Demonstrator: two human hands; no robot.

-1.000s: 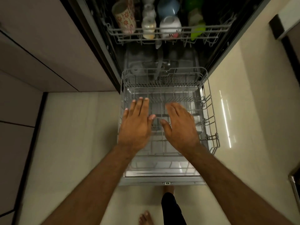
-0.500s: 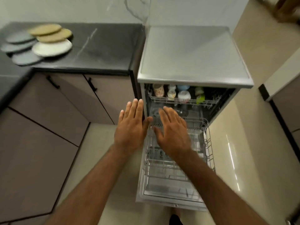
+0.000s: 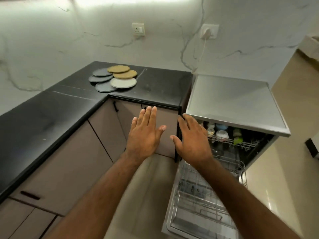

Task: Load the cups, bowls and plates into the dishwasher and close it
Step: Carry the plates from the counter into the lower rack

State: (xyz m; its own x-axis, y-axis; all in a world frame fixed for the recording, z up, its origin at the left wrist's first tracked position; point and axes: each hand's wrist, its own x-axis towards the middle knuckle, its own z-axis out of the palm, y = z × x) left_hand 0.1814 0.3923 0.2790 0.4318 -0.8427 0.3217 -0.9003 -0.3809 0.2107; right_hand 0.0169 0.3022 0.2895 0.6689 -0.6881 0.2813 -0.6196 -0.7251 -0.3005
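The silver, steel-topped dishwasher (image 3: pixel 233 104) stands open, and its drop-down door (image 3: pixel 170 225) lies flat at its foot, nearest the camera. The grey wire lower rack (image 3: pixel 198 200) is pulled out of the dishwasher over that door. The pale glossy floor (image 3: pixel 151 187) runs along the dishwasher's left side.

Two bare forearms reach forward above this. The right hand (image 3: pixel 193 142) hovers over the dishwasher's front left corner, palm down with its fingers straight and slightly spread, and it holds nothing. Its fingertips lie against the edge of the dishwasher's top in the view, but I cannot tell whether they touch it. The left hand (image 3: pixel 145 135) is just left of the dishwasher, in front of the beige cabinet doors (image 3: pixel 107 135). It is equally flat and empty, and its thumb points toward the right thumb without touching it.

Inside the dishwasher, behind the right hand, the grey wire upper rack (image 3: pixel 241 144) holds several cups and bowls (image 3: pixel 221 134), white, pale blue and green.

The black stone table (image 3: pixel 51 118) meets the dishwasher's left side. On it, well left of the dishwasher and farther back, lies an overlapping spread of round flat plates (image 3: pixel 114 78) in dark grey, mustard-yellow and white.

Behind the dishwasher rises a white veined marble wall with a cream socket (image 3: pixel 138 29) and a white plug (image 3: pixel 208 32).
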